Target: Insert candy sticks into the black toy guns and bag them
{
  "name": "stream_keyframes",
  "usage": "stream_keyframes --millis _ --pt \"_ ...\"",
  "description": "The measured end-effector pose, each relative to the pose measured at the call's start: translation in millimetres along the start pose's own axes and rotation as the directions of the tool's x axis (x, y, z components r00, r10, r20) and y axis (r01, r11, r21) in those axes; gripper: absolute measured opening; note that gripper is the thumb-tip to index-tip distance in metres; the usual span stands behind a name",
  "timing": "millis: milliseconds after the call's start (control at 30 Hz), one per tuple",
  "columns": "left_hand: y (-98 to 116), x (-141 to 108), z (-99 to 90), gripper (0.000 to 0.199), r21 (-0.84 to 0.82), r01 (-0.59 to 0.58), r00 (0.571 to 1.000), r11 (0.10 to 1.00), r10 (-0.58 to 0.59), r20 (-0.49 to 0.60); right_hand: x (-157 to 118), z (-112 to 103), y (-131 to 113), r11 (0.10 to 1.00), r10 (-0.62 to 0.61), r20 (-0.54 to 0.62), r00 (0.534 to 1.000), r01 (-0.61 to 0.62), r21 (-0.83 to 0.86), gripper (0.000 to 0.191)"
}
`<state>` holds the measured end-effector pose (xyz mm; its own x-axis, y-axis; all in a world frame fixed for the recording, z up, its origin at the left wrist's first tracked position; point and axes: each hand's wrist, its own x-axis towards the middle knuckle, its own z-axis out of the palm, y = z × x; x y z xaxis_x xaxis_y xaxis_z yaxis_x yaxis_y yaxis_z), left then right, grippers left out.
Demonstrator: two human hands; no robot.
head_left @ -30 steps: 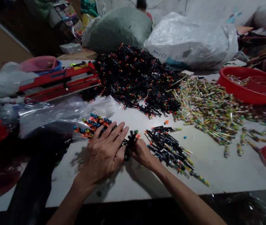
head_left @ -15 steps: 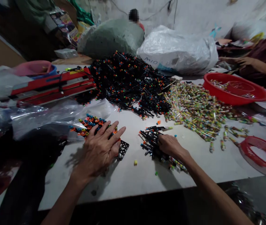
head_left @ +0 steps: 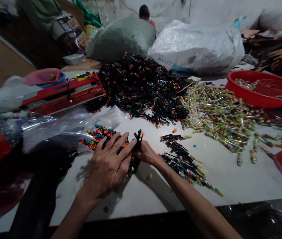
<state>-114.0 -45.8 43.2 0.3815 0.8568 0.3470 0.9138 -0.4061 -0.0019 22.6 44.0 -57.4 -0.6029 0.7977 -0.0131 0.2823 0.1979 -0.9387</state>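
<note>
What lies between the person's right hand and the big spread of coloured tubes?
In the head view, a loose bunch of black sticks and small tubes lies between the right hand and the tube spread.

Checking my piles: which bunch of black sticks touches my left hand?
The small bunch with orange and blue tips, touching the left hand; the big heap lies beyond, the other small pile past the right hand.
</note>
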Motion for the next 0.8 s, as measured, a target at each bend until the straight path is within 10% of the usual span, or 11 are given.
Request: stream_keyframes --millis 167,467,800 --pt "0 -1 0.6 0.047 -0.004 0.004 1.0 1.0 -0.004 -0.001 -2 -17 2 0.999 0.024 0.01 1.0 -0.024 -0.032 0.011" --pt "-4 -1 3.1 0.05 0.038 -0.043 0.999 0.998 0.042 0.016 -6 -2 -15 0.806 -0.043 0.13 0.991 0.111 -0.581 0.023" --pt "5 11 7.2 0.044 0.029 0.04 0.999 0.999 -0.04 0.011 -61 -184 29 0.4 0.301 -0.33 0.895 -0.433 -0.808 0.02"
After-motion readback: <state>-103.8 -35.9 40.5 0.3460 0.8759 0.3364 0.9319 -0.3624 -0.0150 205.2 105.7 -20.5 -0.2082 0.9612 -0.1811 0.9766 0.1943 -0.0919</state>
